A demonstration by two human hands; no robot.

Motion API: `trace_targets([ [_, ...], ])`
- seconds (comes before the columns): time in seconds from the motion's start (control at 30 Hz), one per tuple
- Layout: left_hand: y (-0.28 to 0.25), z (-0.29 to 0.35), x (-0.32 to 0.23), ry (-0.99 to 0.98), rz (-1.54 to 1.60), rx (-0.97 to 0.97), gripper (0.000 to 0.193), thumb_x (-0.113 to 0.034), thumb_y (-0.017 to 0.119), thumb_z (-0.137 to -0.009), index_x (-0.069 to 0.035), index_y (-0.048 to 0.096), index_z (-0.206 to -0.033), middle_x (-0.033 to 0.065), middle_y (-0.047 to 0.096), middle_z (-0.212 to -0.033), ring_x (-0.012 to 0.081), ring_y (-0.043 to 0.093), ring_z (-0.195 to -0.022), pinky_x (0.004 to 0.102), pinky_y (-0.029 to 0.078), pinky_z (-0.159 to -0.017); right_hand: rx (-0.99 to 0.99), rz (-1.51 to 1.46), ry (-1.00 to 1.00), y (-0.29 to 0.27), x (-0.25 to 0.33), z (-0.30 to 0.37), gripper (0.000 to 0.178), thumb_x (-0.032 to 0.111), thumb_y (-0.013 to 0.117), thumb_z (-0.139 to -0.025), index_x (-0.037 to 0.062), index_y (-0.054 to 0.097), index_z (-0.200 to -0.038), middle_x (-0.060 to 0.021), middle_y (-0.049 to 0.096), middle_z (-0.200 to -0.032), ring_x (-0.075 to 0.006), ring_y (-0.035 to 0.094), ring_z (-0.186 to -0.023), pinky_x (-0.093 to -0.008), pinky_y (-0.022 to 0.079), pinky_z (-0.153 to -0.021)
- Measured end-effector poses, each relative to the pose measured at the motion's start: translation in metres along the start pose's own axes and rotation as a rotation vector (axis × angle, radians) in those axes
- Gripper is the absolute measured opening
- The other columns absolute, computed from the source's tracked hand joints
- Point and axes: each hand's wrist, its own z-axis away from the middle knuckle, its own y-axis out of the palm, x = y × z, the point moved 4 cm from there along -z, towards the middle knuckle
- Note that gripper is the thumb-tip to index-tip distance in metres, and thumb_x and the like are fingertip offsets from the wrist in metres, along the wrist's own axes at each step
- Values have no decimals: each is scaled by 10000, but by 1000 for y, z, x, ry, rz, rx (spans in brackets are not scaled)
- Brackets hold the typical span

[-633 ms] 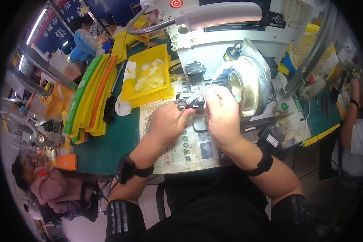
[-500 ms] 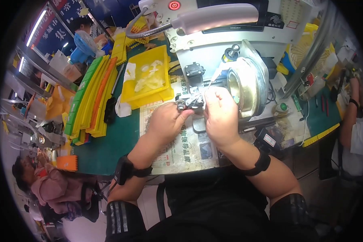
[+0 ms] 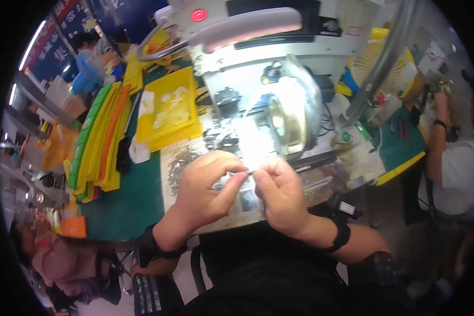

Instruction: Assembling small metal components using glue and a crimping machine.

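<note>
While a yellow tray of pale pieces sits leftward, we see the left hand pinching a small thin piece, blurred but seemingly crosswise between both sets of fingertips. We find the right hand, equally near, pinching its right end.

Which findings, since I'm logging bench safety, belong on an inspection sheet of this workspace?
Surface: green table, partly covered by printed paper.
Things in hand: small thin piece, kind unclear.
Clutter: yellow tray with whitish pieces; coloured strips stacked to its left.
Hands: left hand and right hand bare, fingers pinching the piece.
Cables: dark cable right of the wheel; condition can't be judged.
Surroundings: lamp at the machine; strong glare left of the wheel; one person at left, another person at right.
</note>
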Motion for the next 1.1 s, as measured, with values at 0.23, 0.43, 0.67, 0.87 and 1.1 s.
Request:
trace_targets([
  [0.23,19,3,1,119,22,-141,122,33,715,-784,-23,652,-872,135,666,-841,299,647,-757,359,509,-696,-7,56,-102,0,-4,-10,115,129,590,-1030,15,587,-1044,21,592,-908,-20,502,-798,-217,435,-679],
  [0.43,23,2,-2,233,-40,-132,141,76,685,-778,-2,620,-876,143,634,-835,314,615,-745,377,486,-698,158,702,-353,-26,42,-1,135,91,671,-950,7,623,-1045,-73,642,-835,-149,626,-712,-301,495,-645],
  [0.67,21,4,-7,252,-101,-144,161,80,702,-784,1,620,-898,147,628,-864,317,608,-769,388,485,-706,275,1127,-865,-9,59,-13,148,65,690,-829,28,648,-966,-87,628,-804,-274,646,-701,-373,514,-631],
  [0.87,26,5,-11,292,-159,-141,154,70,700,-795,3,618,-908,154,626,-875,320,607,-775,387,485,-714,245,1152,-855,-11,60,-9,151,86,700,-808,44,645,-943,-79,614,-777,-266,650,-701,-364,515,-637],
  [1.1,27,6,-7,252,-138,-155,146,59,694,-815,-2,618,-925,163,632,-920,334,622,-829,396,500,-760,175,1084,-863,-29,60,1,239,104,727,-846,25,675,-1065,-83,685,-829,-238,682,-724,-335,529,-651],
])
